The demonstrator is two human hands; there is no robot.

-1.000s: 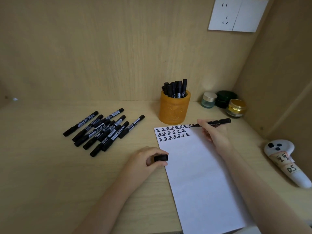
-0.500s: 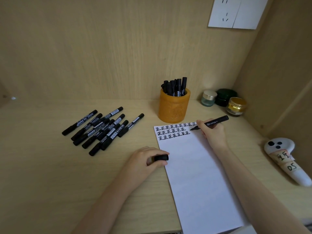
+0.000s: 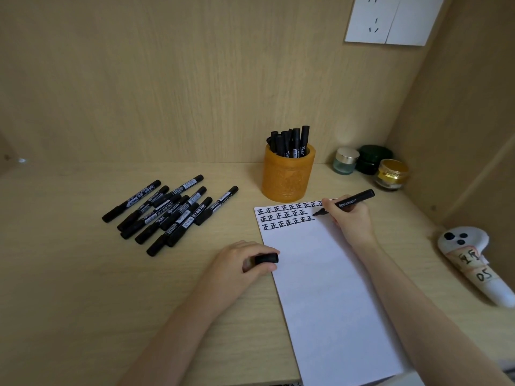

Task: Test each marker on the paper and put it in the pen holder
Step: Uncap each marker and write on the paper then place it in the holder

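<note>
My right hand [image 3: 349, 218] grips an uncapped black marker [image 3: 354, 201], its tip down on the white paper [image 3: 320, 288] at the right end of the handwritten rows. The paper's top carries three rows of black characters. My left hand [image 3: 239, 263] rests at the paper's left edge and pinches the marker's black cap [image 3: 267, 258]. An orange pen holder [image 3: 288, 174] stands just behind the paper with several black markers upright in it. A pile of several capped black markers [image 3: 167, 213] lies on the desk to the left.
Three small jars [image 3: 370, 162] stand in the back right corner. A white controller with taped labels [image 3: 471, 260] lies at the right edge. A wall socket [image 3: 390, 19] is mounted above. Wooden walls close in behind and on the right.
My right hand has drawn the marker tip down from the top row to the end of the second row. My left hand keeps still with the cap.
</note>
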